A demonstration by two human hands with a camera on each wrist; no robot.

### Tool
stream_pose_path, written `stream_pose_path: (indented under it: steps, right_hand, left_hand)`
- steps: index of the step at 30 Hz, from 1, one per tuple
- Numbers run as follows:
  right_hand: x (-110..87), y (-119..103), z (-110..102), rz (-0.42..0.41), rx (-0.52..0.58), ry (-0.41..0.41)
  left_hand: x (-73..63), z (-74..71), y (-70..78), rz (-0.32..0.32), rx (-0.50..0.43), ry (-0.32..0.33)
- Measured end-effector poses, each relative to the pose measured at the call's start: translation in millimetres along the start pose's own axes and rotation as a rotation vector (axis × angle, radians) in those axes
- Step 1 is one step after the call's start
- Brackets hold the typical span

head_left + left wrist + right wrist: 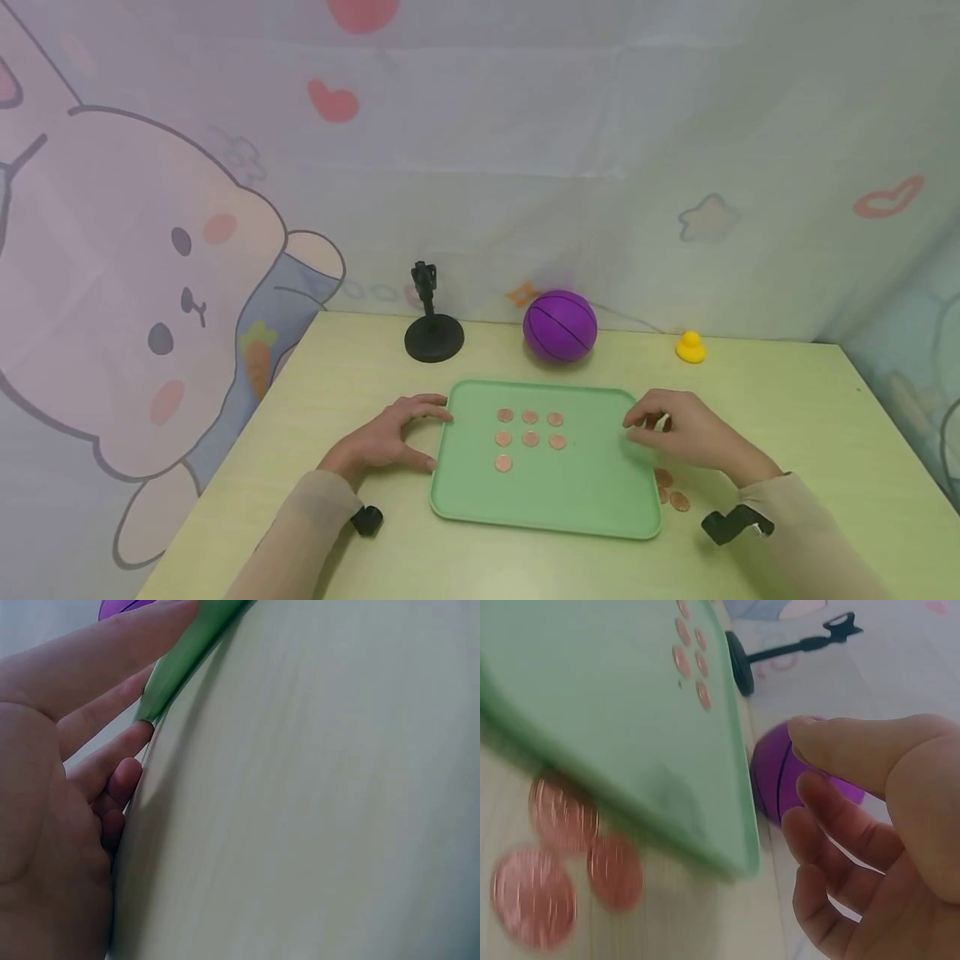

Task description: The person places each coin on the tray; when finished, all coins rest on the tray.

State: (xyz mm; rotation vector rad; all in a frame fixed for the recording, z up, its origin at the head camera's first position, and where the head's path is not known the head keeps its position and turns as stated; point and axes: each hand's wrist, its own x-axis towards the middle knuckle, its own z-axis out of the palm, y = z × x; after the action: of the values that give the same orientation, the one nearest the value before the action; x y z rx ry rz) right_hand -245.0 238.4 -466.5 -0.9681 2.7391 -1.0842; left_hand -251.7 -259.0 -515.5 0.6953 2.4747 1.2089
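A light green tray (pixel 555 492) lies on the table with several copper-coloured coins (pixel 530 438) on it, two rows of three and a single one below them at the left. My left hand (pixel 386 435) is at the tray's left side, its thumb and fingertips touching the rim. Over the right part of the tray hovers my right hand (pixel 678 427), fingers loosely bent and thumb apart from them; nothing shows between them in the right wrist view. Three more coins (pixel 534 896) sit on the table against the tray's right edge, close below the right hand.
Behind the tray stand a black round-based stand (pixel 434 337), a purple ball (pixel 560 326) with black lines, and a yellow rubber duck (pixel 691 347). A printed cloth (pixel 480 167) hangs along the table's back edge. A black strap piece (pixel 738 523) sits at the right wrist.
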Motion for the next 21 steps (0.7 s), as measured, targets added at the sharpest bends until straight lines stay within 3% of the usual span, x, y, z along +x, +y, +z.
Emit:
stream_pose_path:
  steps: [8,13,21]
  right_hand:
    - [-24.9,19.2,-21.3,0.062,0.011,-0.106]
    - [-34.6,29.6,-20.5,0.051,-0.006,-0.133]
    - [-43.4,37.4,-14.2,0.044,0.084,-0.178]
  left_hand:
    - [-1.5,0.7,-1.1,-0.002,-0.024,0.009]
    - [-2.2,0.8,-1.1,0.003,-0.020,0.007]
    - [-1.0,0.2,-1.6,0.005,-0.018,0.006]
